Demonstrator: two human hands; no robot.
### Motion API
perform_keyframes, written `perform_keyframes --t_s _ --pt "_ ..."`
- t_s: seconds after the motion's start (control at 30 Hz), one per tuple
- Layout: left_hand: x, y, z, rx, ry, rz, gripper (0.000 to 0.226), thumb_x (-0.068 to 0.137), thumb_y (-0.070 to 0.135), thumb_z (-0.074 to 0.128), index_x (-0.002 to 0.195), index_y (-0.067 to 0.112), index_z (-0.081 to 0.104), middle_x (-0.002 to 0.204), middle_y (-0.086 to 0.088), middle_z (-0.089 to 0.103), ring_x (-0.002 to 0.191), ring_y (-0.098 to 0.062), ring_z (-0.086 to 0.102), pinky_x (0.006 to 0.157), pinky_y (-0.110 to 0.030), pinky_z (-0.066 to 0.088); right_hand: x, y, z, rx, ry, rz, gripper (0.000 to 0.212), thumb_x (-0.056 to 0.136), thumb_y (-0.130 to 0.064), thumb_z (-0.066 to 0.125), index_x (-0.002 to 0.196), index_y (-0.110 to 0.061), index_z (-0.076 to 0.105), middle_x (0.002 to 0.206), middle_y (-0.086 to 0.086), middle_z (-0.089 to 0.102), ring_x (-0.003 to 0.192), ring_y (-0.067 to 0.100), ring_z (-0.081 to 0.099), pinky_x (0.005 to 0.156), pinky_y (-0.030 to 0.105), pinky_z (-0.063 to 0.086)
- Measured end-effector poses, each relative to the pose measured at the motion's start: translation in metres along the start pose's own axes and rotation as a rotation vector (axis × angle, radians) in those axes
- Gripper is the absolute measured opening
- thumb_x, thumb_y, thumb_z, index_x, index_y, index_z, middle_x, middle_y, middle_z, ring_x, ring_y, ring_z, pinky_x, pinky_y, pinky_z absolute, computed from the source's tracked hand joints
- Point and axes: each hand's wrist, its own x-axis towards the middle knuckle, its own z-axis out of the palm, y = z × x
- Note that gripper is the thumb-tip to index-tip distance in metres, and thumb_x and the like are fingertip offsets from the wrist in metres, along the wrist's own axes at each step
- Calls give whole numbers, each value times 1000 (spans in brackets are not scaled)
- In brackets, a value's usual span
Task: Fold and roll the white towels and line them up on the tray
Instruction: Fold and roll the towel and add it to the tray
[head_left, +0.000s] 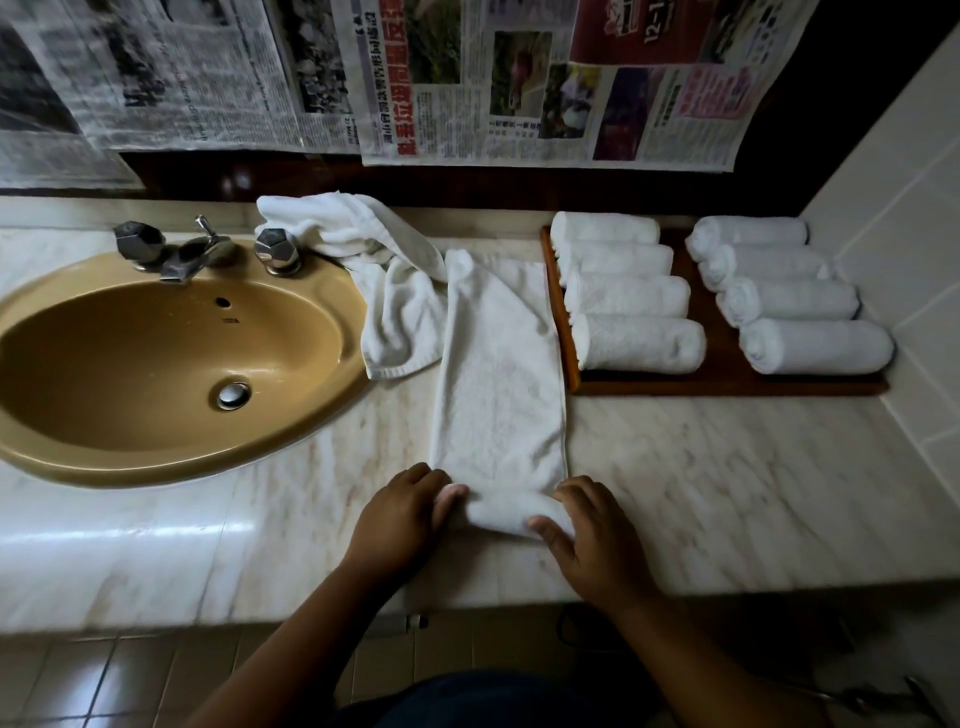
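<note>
A white towel (498, 374) lies folded into a long strip on the marble counter, running away from me. Its near end is curled into a short roll (501, 512). My left hand (402, 514) grips the roll's left end and my right hand (587, 530) presses on its right end. On the dark wooden tray (719, 382) at the right lie several rolled white towels (639, 343) in two columns. Loose unfolded towels (379, 260) are heaped behind the strip, beside the tap.
A tan sink basin (171, 358) with a chrome tap (187, 249) fills the counter's left side. Newspaper sheets (545, 78) hang on the wall behind. A tiled wall (909, 234) closes off the right. The counter's front edge (208, 618) runs just below my hands.
</note>
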Motion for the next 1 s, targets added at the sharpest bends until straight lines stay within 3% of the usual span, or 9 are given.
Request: perform_keyframes --t_s 0.2,0.4,0.53,0.6,0.7,0.8,0.9,1.0 --pt "4 11 -4 -40 -10 -73 47 103 56 23 84 29 57 77 8 56 68 -9 52 64 -36 46 10 -4 2 11 26 54 50 105 -53 36 91 -14 65 94 0 55 85 18 55 68 37 52" --pt "13 11 -6 -13 -45 -165 44 105 43 36 79 18 60 69 -2 63 65 -19 59 64 -42 47 0 -9 6 31 9 2 45 106 -46 36 119 -14 65 110 2 61 96 19 59 78 34 53" --pt "14 16 -5 -23 -46 -266 35 105 41 36 85 17 52 68 -2 58 62 -18 55 57 -38 43 6 -10 5 64 13 47 44 106 -43 36 110 -15 70 99 -1 66 89 16 60 73 33 54" --pt "10 22 -3 84 -32 -317 28 105 42 32 95 20 46 72 4 55 63 -15 53 53 -33 38 15 -10 3 94 -11 69 42 105 -41 38 101 -15 70 90 -3 67 82 14 61 68 33 54" --pt "1 26 0 234 76 -177 20 103 39 34 102 21 44 90 6 48 72 -14 50 51 -27 37 27 -11 1 137 -51 117 37 104 -38 43 85 -17 66 73 -11 57 65 5 52 56 22 43" --pt "-12 4 6 219 110 175 27 100 40 42 107 16 52 109 -4 52 86 -21 54 57 -33 50 34 -10 -1 124 -73 173 26 104 -27 53 87 -14 69 74 -5 65 66 4 55 58 6 29" --pt "-25 -13 6 227 112 295 53 103 52 36 124 8 58 124 -11 59 108 -27 59 81 -38 56 32 -10 1 141 -78 203 28 105 -29 46 103 -15 71 94 -2 73 82 11 65 69 15 42" --pt "-27 -10 0 249 81 307 70 106 55 17 126 4 61 124 -14 64 108 -29 64 83 -39 58 20 -16 4 192 23 135 24 103 -30 39 102 -20 60 96 -4 63 83 7 58 70 24 47"
